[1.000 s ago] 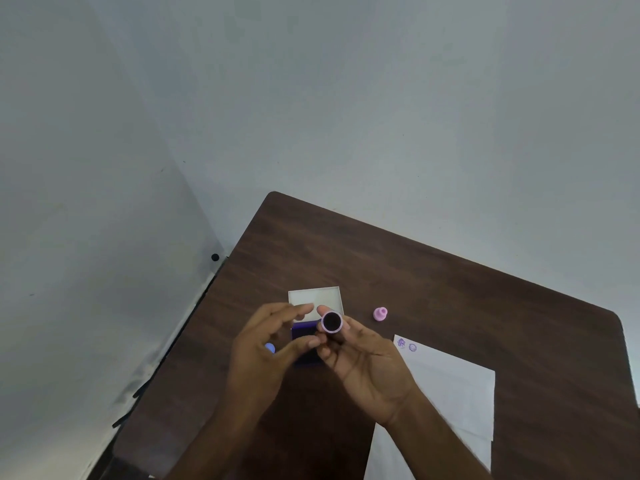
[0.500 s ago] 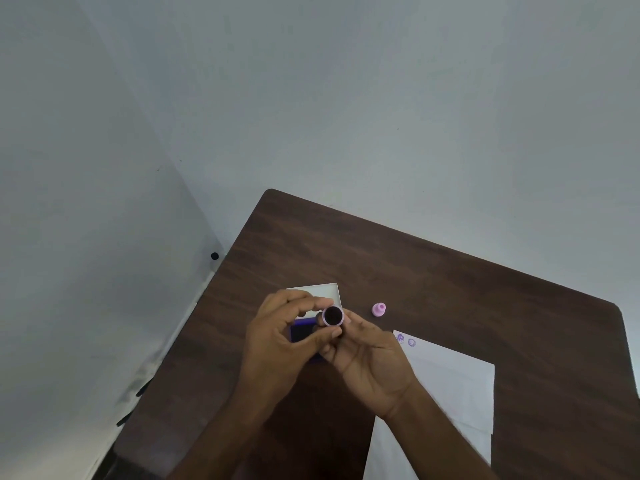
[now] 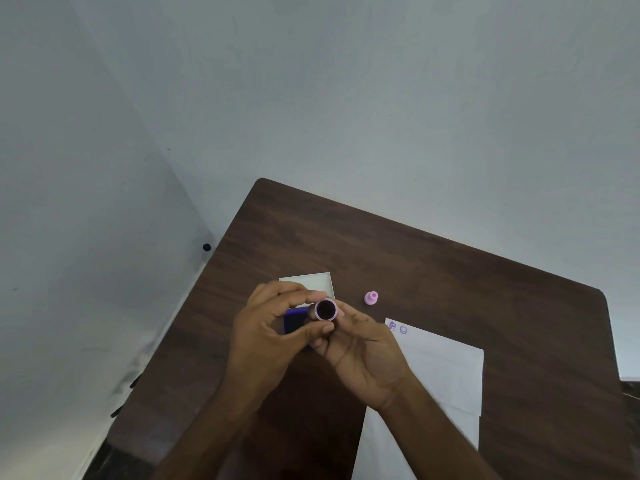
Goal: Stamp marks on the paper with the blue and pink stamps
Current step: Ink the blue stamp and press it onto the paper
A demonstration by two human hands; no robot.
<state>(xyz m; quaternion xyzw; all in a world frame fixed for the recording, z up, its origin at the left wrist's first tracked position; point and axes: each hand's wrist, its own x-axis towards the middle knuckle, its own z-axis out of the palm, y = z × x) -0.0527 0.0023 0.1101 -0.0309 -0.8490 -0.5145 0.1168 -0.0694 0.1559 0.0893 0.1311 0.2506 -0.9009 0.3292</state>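
Both hands met above the ink pad (image 3: 293, 320) on the table (image 3: 450, 271). The right hand (image 3: 360, 355) and left hand (image 3: 266, 337) pinched one pink stamp (image 3: 326, 309), dark face upward. Right of the pad stood another pink stamp (image 3: 371, 298); farther right lay the paper (image 3: 443, 368), two marks (image 3: 397, 328) at its corner.

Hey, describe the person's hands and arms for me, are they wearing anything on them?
Both hands are bare: the left hand and right hand show no gloves, rings or watch. The forearms are bare too, no sleeves in view. Dark smudges mark the right hand near the thumb.
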